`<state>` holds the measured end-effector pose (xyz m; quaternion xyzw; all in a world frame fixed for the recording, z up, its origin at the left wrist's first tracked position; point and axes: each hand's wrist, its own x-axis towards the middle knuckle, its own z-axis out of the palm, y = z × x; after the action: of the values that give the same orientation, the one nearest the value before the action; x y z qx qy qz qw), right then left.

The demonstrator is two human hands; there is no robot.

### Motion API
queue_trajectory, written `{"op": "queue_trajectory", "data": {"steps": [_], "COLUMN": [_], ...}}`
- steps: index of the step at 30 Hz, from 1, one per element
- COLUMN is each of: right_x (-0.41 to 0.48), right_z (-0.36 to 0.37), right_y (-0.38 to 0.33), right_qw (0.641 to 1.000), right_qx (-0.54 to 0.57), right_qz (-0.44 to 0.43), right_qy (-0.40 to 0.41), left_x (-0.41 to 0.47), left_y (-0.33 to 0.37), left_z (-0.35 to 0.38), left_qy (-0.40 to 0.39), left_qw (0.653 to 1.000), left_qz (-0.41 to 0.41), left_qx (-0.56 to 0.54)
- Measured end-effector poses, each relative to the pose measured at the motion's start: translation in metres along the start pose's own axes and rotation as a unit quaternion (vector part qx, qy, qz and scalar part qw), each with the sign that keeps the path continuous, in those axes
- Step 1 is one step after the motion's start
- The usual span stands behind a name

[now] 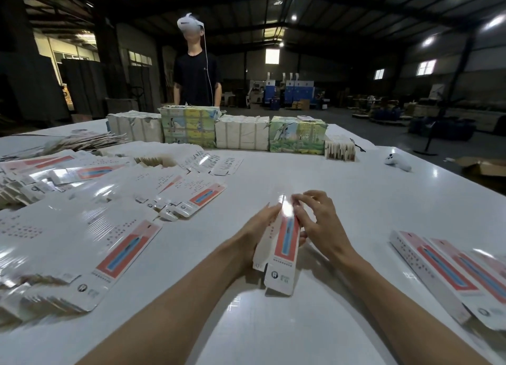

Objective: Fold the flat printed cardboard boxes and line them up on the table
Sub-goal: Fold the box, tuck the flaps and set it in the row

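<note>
Cardboard box (pixel 286 244) gripped by left hand (pixel 256 230), right hand (pixel 319 223) — folded boxes (pixel 443 268) nearby

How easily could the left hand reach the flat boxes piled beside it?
Probably not yet: the left hand holds the part-folded box together with the right hand. Once freed, likely yes, since only bare table lies between it and the flat boxes.

A glossy white table (pixel 356 200) stands in a dim, high warehouse under a dark pitched roof (pixel 342 0), with bright ceiling lamps (pixel 428 41), small lit windows (pixel 272 56) in the far wall, blue machines (pixel 298 89) at the back and a grey floor (pixel 388 137).
</note>
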<state>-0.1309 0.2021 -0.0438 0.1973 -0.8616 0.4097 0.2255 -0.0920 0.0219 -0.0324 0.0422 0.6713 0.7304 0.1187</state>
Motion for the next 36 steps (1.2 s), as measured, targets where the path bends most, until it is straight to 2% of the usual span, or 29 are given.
{"op": "queue_trajectory", "data": {"steps": [6,11,14,18,22,27,30,32,36], "right_x": [0.004,0.0,0.001,0.005,0.007,0.005,0.006,0.008,0.01], "right_z": [0.001,-0.002,-0.006,-0.013,-0.019,-0.028,-0.03,-0.032,-0.031], "right_y": [-0.005,-0.005,-0.007,-0.014,-0.02,-0.027,-0.026,-0.023,-0.021], "right_qw": [1.0,0.999,0.999,0.995,0.977,0.974,0.969,0.959,0.917], "right_qx": [-0.013,-0.025,-0.017,0.095,0.191,0.206,0.223,0.255,0.373], "right_qz": [-0.027,-0.014,-0.023,0.01,0.07,0.057,0.061,0.079,0.103], "right_qy": [0.006,-0.04,-0.027,-0.02,-0.069,-0.078,-0.086,-0.092,-0.093], "left_x": [-0.002,-0.002,-0.001,-0.001,0.0,0.002,0.005,0.007,0.009], "left_y": [0.001,-0.003,-0.004,-0.005,-0.004,-0.006,-0.005,-0.005,-0.002], "left_z": [-0.001,0.0,-0.003,-0.004,-0.005,-0.009,-0.01,-0.011,0.001], "left_qy": [0.007,0.013,0.007,-0.017,-0.072,-0.131,-0.149,-0.146,-0.137], "left_qw": [0.999,0.999,0.999,0.998,0.995,0.989,0.987,0.988,0.986], "left_qz": [0.009,-0.005,-0.013,-0.002,-0.001,-0.022,-0.004,0.004,-0.048], "left_qx": [-0.032,-0.052,-0.041,-0.06,-0.062,-0.07,-0.064,-0.05,-0.075]}}
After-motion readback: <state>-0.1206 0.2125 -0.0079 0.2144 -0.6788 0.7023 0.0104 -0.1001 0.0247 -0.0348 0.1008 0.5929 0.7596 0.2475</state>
